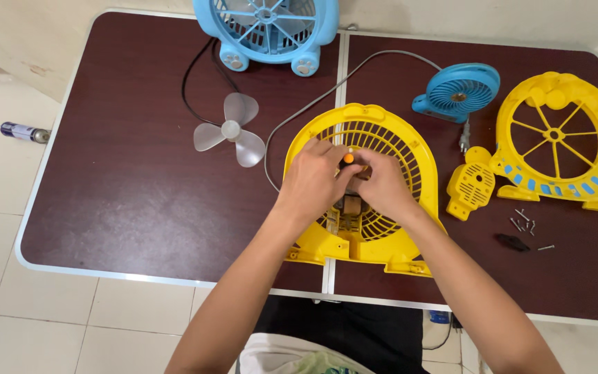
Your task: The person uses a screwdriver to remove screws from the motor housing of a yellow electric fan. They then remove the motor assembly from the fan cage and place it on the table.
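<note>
Both hands meet at frame centre over the yellow slatted fan housing [382, 149], left hand [311, 181] and right hand [384, 185] fingers clamped on an orange-handled screwdriver [347, 159].

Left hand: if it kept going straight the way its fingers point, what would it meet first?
The left hand points right, toward the right hand. It would most likely meet that hand's fingers first, over the yellow fan housing; depth is unclear.
</note>
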